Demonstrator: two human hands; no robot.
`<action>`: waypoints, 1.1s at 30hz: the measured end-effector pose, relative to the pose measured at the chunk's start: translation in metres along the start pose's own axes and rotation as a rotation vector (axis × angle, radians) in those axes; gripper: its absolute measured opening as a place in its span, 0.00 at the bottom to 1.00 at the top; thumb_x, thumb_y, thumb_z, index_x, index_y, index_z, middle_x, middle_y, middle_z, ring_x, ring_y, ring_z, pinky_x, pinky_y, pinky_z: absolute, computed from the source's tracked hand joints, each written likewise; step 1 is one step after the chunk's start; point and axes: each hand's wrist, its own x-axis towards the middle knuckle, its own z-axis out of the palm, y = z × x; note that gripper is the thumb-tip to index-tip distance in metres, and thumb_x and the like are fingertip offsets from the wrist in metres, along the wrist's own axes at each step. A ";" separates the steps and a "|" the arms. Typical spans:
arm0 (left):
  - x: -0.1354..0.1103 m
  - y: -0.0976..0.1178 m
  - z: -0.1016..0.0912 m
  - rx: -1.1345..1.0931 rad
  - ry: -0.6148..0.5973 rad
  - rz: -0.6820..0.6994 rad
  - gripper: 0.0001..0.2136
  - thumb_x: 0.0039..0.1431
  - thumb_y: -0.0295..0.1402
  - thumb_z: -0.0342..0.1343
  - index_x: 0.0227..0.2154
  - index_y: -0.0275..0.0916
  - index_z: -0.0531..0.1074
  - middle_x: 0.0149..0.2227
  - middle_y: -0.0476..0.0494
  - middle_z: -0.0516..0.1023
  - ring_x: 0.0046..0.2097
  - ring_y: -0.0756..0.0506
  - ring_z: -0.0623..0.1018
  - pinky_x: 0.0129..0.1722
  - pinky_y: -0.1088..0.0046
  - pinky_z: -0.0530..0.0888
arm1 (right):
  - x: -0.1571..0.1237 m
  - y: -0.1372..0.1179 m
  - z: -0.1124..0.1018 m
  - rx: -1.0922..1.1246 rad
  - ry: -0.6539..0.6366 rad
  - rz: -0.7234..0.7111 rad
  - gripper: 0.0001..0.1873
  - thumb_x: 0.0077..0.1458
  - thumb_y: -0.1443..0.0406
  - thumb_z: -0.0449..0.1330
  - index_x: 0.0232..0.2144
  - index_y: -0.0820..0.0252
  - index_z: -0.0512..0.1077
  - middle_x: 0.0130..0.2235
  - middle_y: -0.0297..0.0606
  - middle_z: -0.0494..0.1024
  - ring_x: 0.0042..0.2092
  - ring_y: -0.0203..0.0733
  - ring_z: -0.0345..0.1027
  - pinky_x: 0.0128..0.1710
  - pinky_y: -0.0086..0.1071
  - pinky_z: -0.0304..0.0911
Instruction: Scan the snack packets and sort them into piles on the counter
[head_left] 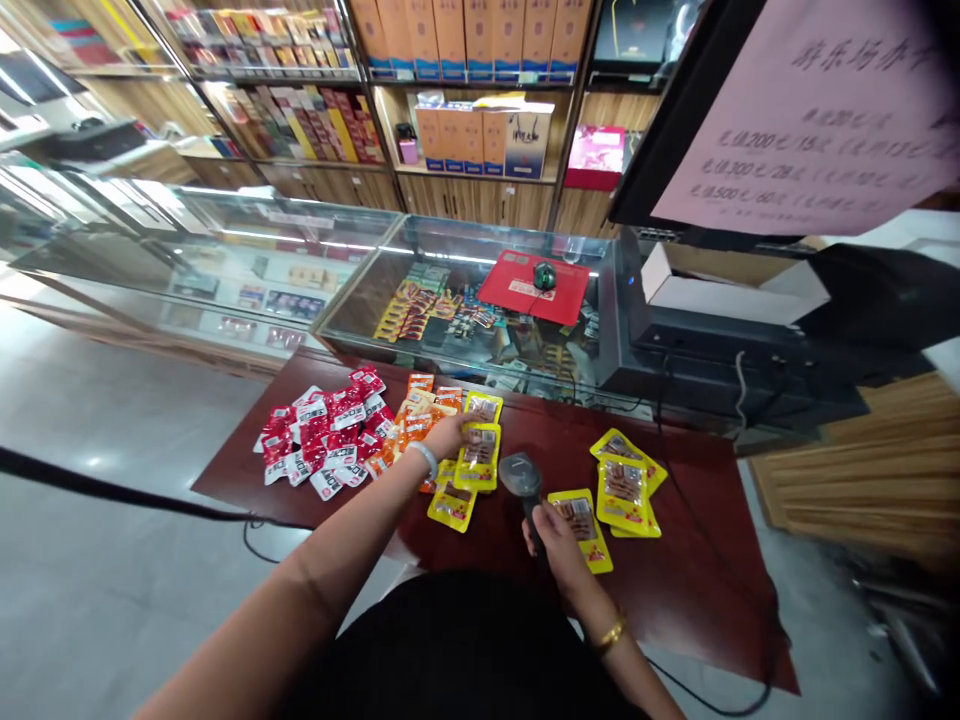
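Observation:
My left hand (448,436) reaches over the dark red table (675,590) and pinches the top edge of a yellow snack packet (478,458). More yellow packets (453,505) lie beside and under it. A dark barcode scanner (521,478) is gripped by its handle in my right hand (553,536), its head pointing toward the held packet. Just right of that hand lies another yellow packet (581,524). A small stack of yellow packets (627,490) sits further right.
A heap of red and white packets (322,440) and some orange packets (414,408) lie at the table's left. Behind is a glass display counter (420,270) with a red mat (534,286), a black monitor (720,350) and stocked shelves. A cable (705,560) crosses the table.

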 end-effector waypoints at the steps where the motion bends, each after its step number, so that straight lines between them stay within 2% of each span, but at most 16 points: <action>1: 0.006 0.000 -0.006 0.050 -0.005 -0.015 0.19 0.51 0.34 0.60 0.48 0.43 0.73 0.38 0.47 0.79 0.39 0.46 0.77 0.41 0.74 0.71 | -0.001 0.001 -0.001 0.006 0.008 0.009 0.26 0.48 0.41 0.60 0.30 0.57 0.66 0.21 0.27 0.67 0.20 0.32 0.57 0.20 0.27 0.53; 3: 0.016 0.003 -0.017 0.185 -0.007 -0.038 0.20 0.53 0.35 0.58 0.51 0.44 0.72 0.40 0.43 0.79 0.42 0.44 0.77 0.43 0.72 0.70 | -0.003 0.004 -0.003 0.015 0.029 0.026 0.26 0.47 0.41 0.60 0.30 0.57 0.65 0.21 0.27 0.67 0.19 0.32 0.57 0.20 0.27 0.53; 6: 0.024 0.017 -0.022 0.406 0.181 -0.061 0.25 0.53 0.37 0.58 0.55 0.43 0.67 0.48 0.37 0.74 0.49 0.39 0.74 0.49 0.67 0.67 | -0.011 0.004 -0.008 0.031 0.054 0.037 0.27 0.45 0.40 0.61 0.28 0.57 0.64 0.20 0.27 0.67 0.19 0.31 0.55 0.19 0.26 0.52; 8: 0.022 0.031 -0.015 0.502 0.335 0.003 0.28 0.53 0.37 0.58 0.58 0.41 0.64 0.54 0.34 0.69 0.54 0.37 0.69 0.53 0.64 0.64 | -0.017 0.004 -0.013 0.052 0.083 0.047 0.28 0.43 0.39 0.62 0.27 0.57 0.64 0.20 0.26 0.67 0.18 0.31 0.55 0.19 0.26 0.51; 10: 0.016 0.049 0.004 0.531 0.382 0.127 0.27 0.54 0.37 0.57 0.57 0.39 0.63 0.55 0.34 0.66 0.56 0.37 0.66 0.56 0.62 0.61 | -0.023 0.005 -0.019 0.076 0.122 0.054 0.29 0.41 0.39 0.62 0.28 0.57 0.65 0.19 0.26 0.67 0.18 0.31 0.56 0.19 0.26 0.52; 13: 0.001 0.075 0.050 0.504 0.208 0.314 0.20 0.56 0.39 0.55 0.51 0.39 0.69 0.51 0.36 0.69 0.53 0.38 0.67 0.54 0.62 0.62 | -0.033 0.013 -0.034 0.108 0.187 0.054 0.29 0.42 0.39 0.63 0.28 0.57 0.65 0.19 0.26 0.67 0.18 0.31 0.56 0.19 0.25 0.52; 16: -0.016 0.097 0.104 0.485 -0.023 0.373 0.16 0.55 0.41 0.56 0.44 0.42 0.73 0.45 0.39 0.70 0.49 0.40 0.68 0.51 0.63 0.64 | -0.044 0.023 -0.051 0.147 0.272 0.062 0.29 0.42 0.39 0.63 0.30 0.58 0.67 0.20 0.26 0.68 0.18 0.30 0.57 0.19 0.26 0.53; 19: -0.029 0.110 0.145 0.521 -0.082 0.350 0.19 0.51 0.42 0.59 0.45 0.40 0.71 0.47 0.37 0.69 0.50 0.38 0.67 0.49 0.62 0.65 | -0.056 0.031 -0.067 0.179 0.351 0.068 0.29 0.41 0.39 0.63 0.30 0.57 0.68 0.21 0.28 0.69 0.18 0.31 0.58 0.18 0.26 0.52; 22: -0.035 0.114 0.165 0.551 -0.093 0.367 0.17 0.50 0.39 0.59 0.42 0.37 0.71 0.48 0.34 0.69 0.51 0.37 0.67 0.48 0.60 0.65 | -0.065 0.032 -0.077 0.198 0.392 0.047 0.28 0.42 0.39 0.63 0.27 0.57 0.67 0.21 0.29 0.69 0.19 0.32 0.58 0.18 0.27 0.52; 24: -0.033 0.113 0.169 0.527 -0.142 0.380 0.13 0.52 0.36 0.58 0.39 0.36 0.72 0.46 0.34 0.71 0.50 0.38 0.69 0.48 0.61 0.65 | -0.069 0.031 -0.081 0.205 0.400 0.037 0.28 0.42 0.40 0.63 0.27 0.57 0.67 0.20 0.29 0.68 0.19 0.32 0.58 0.19 0.27 0.53; 27: -0.024 0.108 0.165 0.364 -0.224 0.324 0.08 0.57 0.35 0.53 0.37 0.38 0.71 0.38 0.40 0.75 0.41 0.44 0.73 0.43 0.67 0.67 | -0.071 0.028 -0.083 0.203 0.409 0.027 0.29 0.42 0.39 0.63 0.28 0.58 0.68 0.20 0.29 0.68 0.19 0.32 0.57 0.19 0.27 0.53; 30: -0.014 0.097 0.153 0.136 -0.259 0.253 0.07 0.59 0.33 0.50 0.38 0.39 0.69 0.31 0.48 0.75 0.31 0.49 0.72 0.34 0.74 0.67 | -0.069 0.024 -0.081 0.212 0.390 0.033 0.29 0.41 0.40 0.64 0.31 0.58 0.68 0.20 0.29 0.68 0.19 0.31 0.56 0.18 0.26 0.51; 33: -0.006 0.082 0.134 0.053 -0.224 0.291 0.06 0.57 0.32 0.51 0.36 0.39 0.70 0.30 0.50 0.75 0.31 0.50 0.72 0.33 0.76 0.67 | -0.064 0.020 -0.075 0.209 0.336 0.055 0.31 0.40 0.40 0.64 0.33 0.58 0.68 0.20 0.28 0.68 0.19 0.31 0.56 0.18 0.26 0.51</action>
